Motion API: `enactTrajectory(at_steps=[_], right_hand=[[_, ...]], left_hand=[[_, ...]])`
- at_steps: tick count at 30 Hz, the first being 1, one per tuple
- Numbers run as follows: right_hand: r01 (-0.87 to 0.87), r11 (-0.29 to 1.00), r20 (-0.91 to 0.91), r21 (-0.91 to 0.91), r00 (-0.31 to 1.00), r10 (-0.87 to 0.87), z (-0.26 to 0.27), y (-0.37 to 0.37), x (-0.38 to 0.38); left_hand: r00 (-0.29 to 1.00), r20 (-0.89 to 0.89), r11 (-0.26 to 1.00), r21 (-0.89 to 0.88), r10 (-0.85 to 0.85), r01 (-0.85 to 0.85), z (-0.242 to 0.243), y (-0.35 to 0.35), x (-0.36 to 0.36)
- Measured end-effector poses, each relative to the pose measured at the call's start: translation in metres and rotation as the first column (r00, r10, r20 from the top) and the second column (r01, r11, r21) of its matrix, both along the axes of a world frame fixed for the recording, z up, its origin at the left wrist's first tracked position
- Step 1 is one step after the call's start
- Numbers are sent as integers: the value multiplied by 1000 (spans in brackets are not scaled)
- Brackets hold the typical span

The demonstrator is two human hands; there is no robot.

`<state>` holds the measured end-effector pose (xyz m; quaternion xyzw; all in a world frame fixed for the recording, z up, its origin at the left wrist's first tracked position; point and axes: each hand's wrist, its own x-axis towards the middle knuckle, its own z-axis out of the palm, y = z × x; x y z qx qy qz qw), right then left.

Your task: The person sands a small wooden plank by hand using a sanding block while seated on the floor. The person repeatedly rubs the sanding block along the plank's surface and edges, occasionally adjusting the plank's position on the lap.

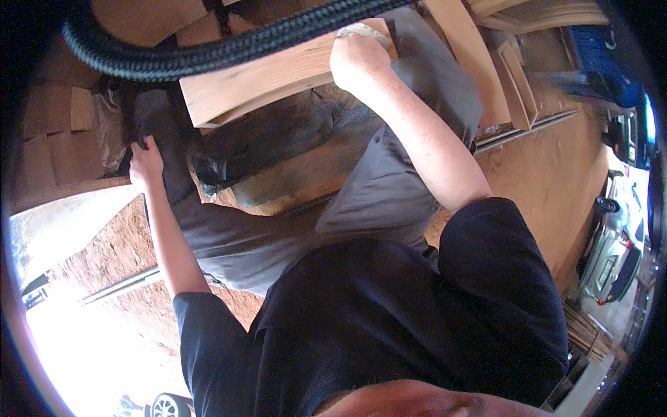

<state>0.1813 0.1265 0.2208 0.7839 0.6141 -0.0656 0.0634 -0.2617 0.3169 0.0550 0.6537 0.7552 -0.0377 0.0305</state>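
Observation:
A pale wooden workpiece (271,68) with a long flat face lies across in front of me, between my knees. At its right end my right hand (359,62) presses down, closed around a crumpled whitish cloth or pad (367,31). My left hand (147,164) is out to the left beside my dark trouser leg, away from the workpiece. Its fingers are bent, and whether they grip something dark there cannot be made out. Below the workpiece is a dark, plastic-covered bundle (292,125).
A thick braided cord (219,60) crosses the top of the view, close to the camera. Brown blocks (57,151) are stacked at the left. Boards and a wooden frame (513,83) stand at the right. Farther off are a parked silver car (607,260) and a wheel (169,405).

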Motion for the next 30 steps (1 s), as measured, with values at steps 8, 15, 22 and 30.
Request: enactTrajectory(at_steps=[8,15,22,30], right_hand=[[-490,859,211,152,865,456,-41,-7,-134],[-8,999,31,39,1000,7,-23,4,-108],[37,994,-152,100,988,-21,-43,16,-90],[-119,989,21,92,993,117,-39,4,-114]], left_hand=[[1000,-24,998,52,-18,19,-10,3,-6],[1000,-20,999,48,-4,5,-8,2,-6],[1000,-31,1000,16,-1,1,-1,0,-1],[999,-40,999,35,-6,7,-3,-4,-4]])
